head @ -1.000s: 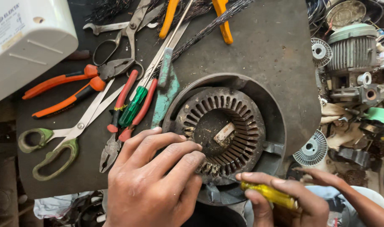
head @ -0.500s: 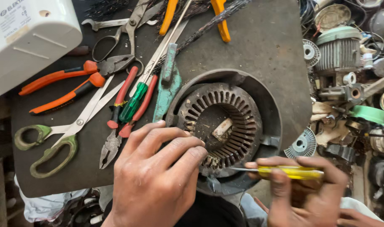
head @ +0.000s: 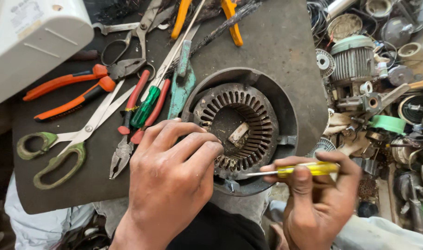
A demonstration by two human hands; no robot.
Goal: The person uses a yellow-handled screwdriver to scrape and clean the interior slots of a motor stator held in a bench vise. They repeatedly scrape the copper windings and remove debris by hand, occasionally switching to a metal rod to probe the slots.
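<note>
A round slotted motor stator (head: 239, 127) in its dark metal housing lies at the near edge of a dark work board (head: 276, 51). My left hand (head: 172, 176) rests on the stator's near-left rim, fingers curled over the slots. My right hand (head: 313, 199) grips a yellow-handled screwdriver (head: 308, 170) held level, its thin shaft pointing left with the tip at the stator's lower rim near my left fingertips.
Left of the stator lie red-handled pliers (head: 128, 120), a green-handled screwdriver (head: 146, 105), green-handled scissors (head: 58, 150), orange-handled pliers (head: 68, 92) and tin snips (head: 128, 51). A white casing (head: 31, 37) sits top left. Motor parts and scrap (head: 355, 60) crowd the right side.
My right hand has risen from the lower edge and turned the yellow screwdriver level, bringing its tip to the stator's lower rim. My left hand stays on the stator.
</note>
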